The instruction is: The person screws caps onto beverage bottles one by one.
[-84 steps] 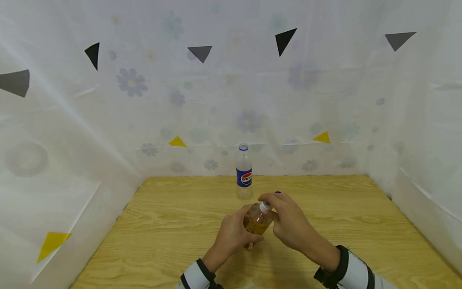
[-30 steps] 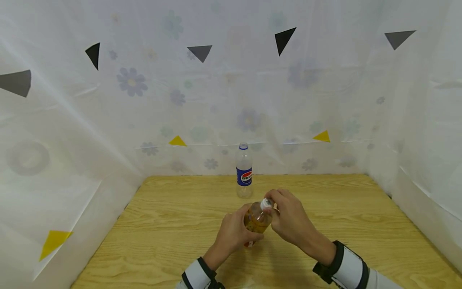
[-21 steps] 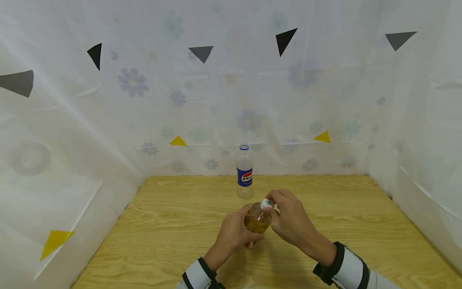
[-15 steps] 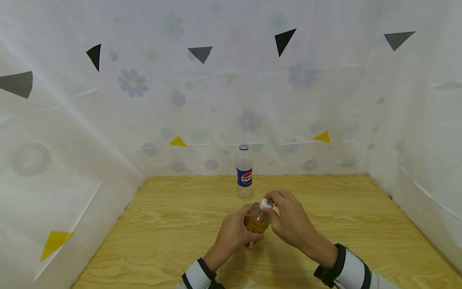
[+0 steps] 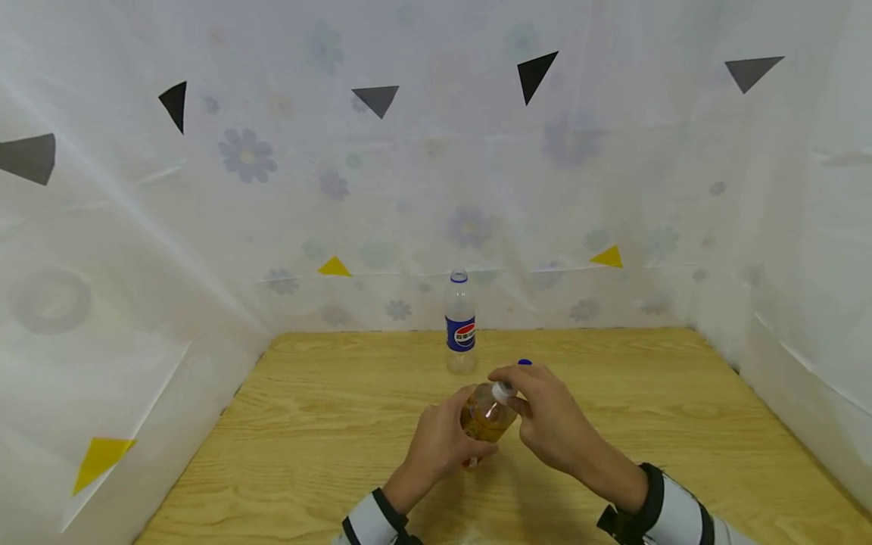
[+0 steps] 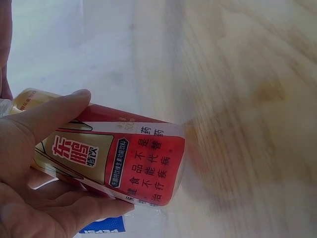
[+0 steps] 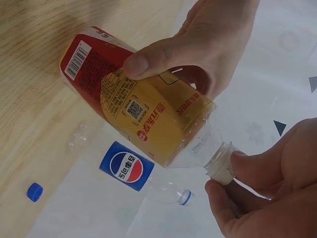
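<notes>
My left hand (image 5: 439,437) grips a red and yellow drink bottle (image 5: 485,420), tilted with its neck up to the right. In the left wrist view its red label (image 6: 143,166) shows between thumb and fingers. Thumb and fingers of my right hand (image 5: 555,416) pinch the white cap (image 7: 222,168) at the mouth of this bottle. Amber liquid fills the bottle to below its clear shoulder. Behind both hands stands a clear Pepsi bottle (image 5: 461,333), upright and uncapped, with a blue label.
A blue bottle cap (image 7: 34,192) lies on the wooden table (image 5: 327,424), partly hidden behind my right hand in the head view. White sheeting (image 5: 436,189) with flowers and coloured triangles encloses the table's back and sides.
My right hand has turned on the white cap, its fingers shifting left over the top. The blue cap shows again behind it. My left hand and the Pepsi bottle stay put.
</notes>
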### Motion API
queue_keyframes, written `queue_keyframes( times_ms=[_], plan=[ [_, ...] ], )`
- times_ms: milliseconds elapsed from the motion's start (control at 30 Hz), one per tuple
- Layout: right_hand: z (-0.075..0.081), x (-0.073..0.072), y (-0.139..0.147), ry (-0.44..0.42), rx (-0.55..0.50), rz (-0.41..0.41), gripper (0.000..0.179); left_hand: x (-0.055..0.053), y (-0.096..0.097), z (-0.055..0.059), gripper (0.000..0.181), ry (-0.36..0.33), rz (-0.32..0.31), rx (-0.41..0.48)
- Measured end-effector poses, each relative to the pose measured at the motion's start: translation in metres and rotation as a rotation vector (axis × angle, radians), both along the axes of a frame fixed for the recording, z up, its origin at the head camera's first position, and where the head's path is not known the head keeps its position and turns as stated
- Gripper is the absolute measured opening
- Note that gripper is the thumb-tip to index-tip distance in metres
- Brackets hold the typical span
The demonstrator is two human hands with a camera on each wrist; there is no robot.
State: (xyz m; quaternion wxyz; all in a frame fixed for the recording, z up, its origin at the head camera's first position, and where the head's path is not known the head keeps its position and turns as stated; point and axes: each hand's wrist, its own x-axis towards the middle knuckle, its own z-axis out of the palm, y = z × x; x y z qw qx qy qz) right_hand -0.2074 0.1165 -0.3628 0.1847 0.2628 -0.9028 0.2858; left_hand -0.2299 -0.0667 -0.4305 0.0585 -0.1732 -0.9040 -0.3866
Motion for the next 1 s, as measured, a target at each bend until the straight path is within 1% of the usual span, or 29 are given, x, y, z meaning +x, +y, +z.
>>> queue_keyframes(
  times_ms=[233,400,633,833,1000],
  plan=[
    [-0.0058,-0.0024,0.0007,0.063,-0.014,0.005,0.041,-0.0003,-0.0006,-0.0011,0.074,-0.016,-0.006,0.000],
    [-0.0091,-0.0041,0.0005,0.088,-0.025,0.000,0.036,-0.0007,-0.0001,-0.0005,0.074,-0.016,-0.004,0.000],
    [-0.0082,-0.0051,-0.0019,0.073,-0.010,-0.036,0.031,-0.0011,0.0006,0.0013,0.075,-0.007,0.005,-0.010],
    [-0.0076,-0.0037,-0.0019,0.060,-0.001,-0.055,0.033,-0.0012,0.0018,0.0012,0.075,-0.004,0.002,-0.013],
    [-0.0086,-0.0039,-0.0033,0.069,0.007,-0.071,0.032,-0.0008,0.0014,0.0016,0.075,-0.004,0.006,-0.012]
  ],
)
